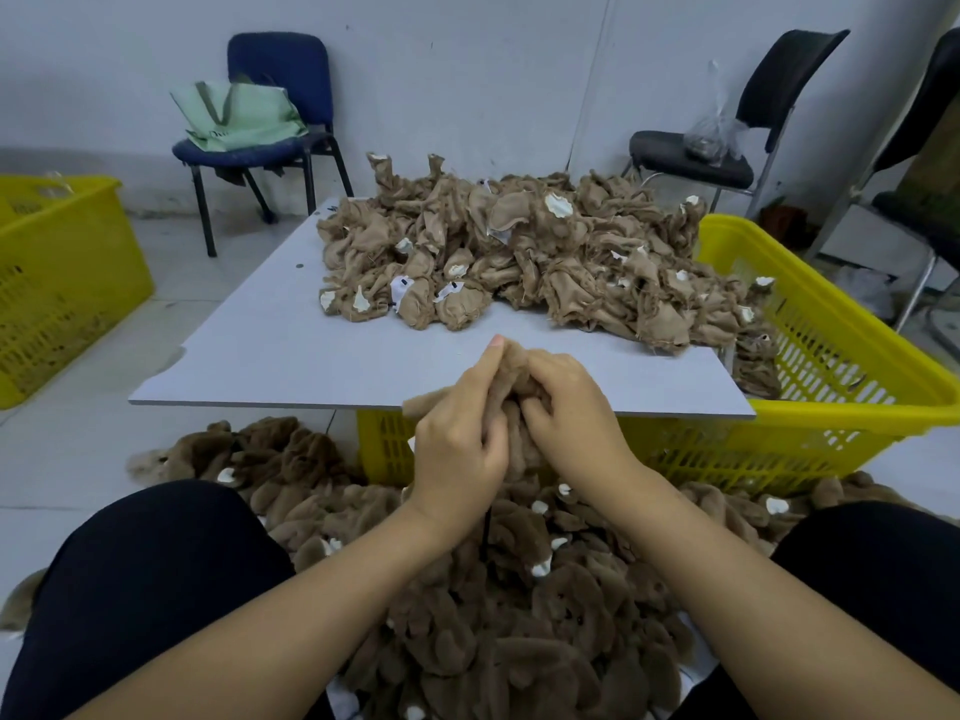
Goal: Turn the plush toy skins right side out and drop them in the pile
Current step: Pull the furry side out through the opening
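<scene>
At centre frame, just below the near edge of the grey board [270, 356], both hands meet on a single plush skin [511, 379], held in the air above the pile of finished furry skins [519, 615] that fills the lower middle of the frame between the person's knees. Left hand [460, 444]: fingers curled round the lower left of the skin, with one straight finger lying up along it toward the board. Right hand [569, 407]: fingers bent and clamped on the upper right of the skin, knuckles toward the camera. The hands touch or nearly touch, so neither is nearer the work; the skin lies directly between and under the fingers, and most of it is hidden by them. Its long axis appears to run roughly up and down the frame, from the tip showing above the hands to the furry part hanging below them, with a flap sticking out to the left; which end is the opening cannot be told. Judged from the fuzzy surface on view, turning seems well along, and the coming move likely depends on pulling the remainder through along that axis, then releasing downward onto the pile directly beneath. Upper centre: heap of unturned skins [519, 252] on the board, beside a yellow basket [857, 376] at right
</scene>
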Demonstrator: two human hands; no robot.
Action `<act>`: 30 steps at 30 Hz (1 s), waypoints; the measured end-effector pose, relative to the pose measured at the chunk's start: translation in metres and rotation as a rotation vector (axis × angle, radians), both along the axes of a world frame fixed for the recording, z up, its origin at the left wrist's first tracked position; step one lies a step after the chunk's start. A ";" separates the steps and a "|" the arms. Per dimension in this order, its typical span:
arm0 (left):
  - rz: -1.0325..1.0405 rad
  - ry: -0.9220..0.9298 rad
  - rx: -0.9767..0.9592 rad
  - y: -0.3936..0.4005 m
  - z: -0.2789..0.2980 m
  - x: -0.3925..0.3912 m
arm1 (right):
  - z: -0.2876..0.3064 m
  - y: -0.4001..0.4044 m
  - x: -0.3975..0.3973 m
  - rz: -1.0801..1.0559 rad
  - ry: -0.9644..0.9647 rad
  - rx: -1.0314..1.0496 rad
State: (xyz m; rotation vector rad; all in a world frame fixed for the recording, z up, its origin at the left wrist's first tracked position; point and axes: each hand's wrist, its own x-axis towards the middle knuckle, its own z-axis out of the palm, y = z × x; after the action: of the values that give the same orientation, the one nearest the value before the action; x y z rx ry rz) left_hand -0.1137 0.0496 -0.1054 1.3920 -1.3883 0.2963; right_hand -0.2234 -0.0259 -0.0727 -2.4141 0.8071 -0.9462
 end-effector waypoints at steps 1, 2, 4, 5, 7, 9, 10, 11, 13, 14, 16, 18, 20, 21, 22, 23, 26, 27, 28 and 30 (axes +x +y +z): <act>-0.004 -0.001 0.010 0.000 -0.001 -0.003 | -0.002 -0.002 -0.001 0.016 -0.018 0.038; -0.011 0.003 0.012 0.000 -0.002 -0.004 | -0.003 -0.003 -0.002 0.024 -0.041 0.050; -0.026 0.014 0.000 0.000 -0.003 -0.004 | -0.003 -0.001 -0.006 0.019 -0.066 0.023; -0.039 0.025 -0.009 0.000 -0.003 -0.004 | -0.003 0.000 -0.007 0.006 -0.067 0.001; -0.078 0.047 -0.046 -0.001 -0.001 -0.001 | -0.002 0.002 -0.009 -0.031 -0.067 -0.055; -0.122 0.031 -0.103 -0.002 0.001 0.000 | 0.001 0.002 -0.009 -0.037 -0.079 -0.115; -0.134 0.020 -0.126 -0.003 0.002 0.001 | 0.003 0.001 -0.008 -0.034 -0.085 -0.142; -0.143 0.015 -0.141 -0.004 0.002 0.001 | 0.004 0.000 -0.007 -0.035 -0.095 -0.161; -0.151 -0.007 -0.157 -0.007 0.000 0.002 | 0.005 -0.001 -0.006 -0.044 -0.119 -0.187; -0.150 -0.025 -0.166 -0.008 -0.002 0.002 | 0.005 -0.002 -0.005 -0.047 -0.128 -0.194; -0.151 -0.032 -0.181 -0.010 -0.007 0.001 | 0.004 -0.003 -0.002 -0.038 -0.144 -0.182; -0.149 -0.036 -0.177 -0.012 -0.012 -0.001 | 0.002 -0.005 0.001 -0.002 -0.150 -0.106; -0.134 -0.043 -0.128 -0.012 -0.015 -0.002 | -0.004 -0.003 0.004 0.017 -0.126 0.037; -0.137 -0.039 -0.098 -0.012 -0.015 -0.002 | -0.008 -0.002 0.005 0.013 -0.103 0.116; -0.146 -0.024 -0.075 -0.010 -0.014 -0.002 | -0.012 -0.001 0.004 0.006 -0.082 0.185; -0.159 0.003 -0.053 -0.007 -0.011 -0.003 | -0.014 0.000 0.004 0.001 -0.075 0.227; -0.151 0.152 0.064 -0.001 0.001 -0.002 | -0.015 0.001 0.004 -0.012 -0.069 0.262; -0.126 0.190 0.086 -0.002 0.004 -0.001 | -0.014 0.001 0.005 -0.015 -0.064 0.265; -0.103 0.197 0.083 -0.003 0.006 0.000 | -0.014 0.001 0.005 -0.026 -0.060 0.263; -0.083 0.146 0.036 -0.005 0.010 0.000 | -0.012 0.001 0.005 -0.047 -0.073 0.239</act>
State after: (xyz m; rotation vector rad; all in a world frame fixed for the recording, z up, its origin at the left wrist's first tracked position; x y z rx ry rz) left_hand -0.1133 0.0446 -0.0953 1.3538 -1.3320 0.1128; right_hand -0.2180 -0.0245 -0.0843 -2.1525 0.8996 -0.8949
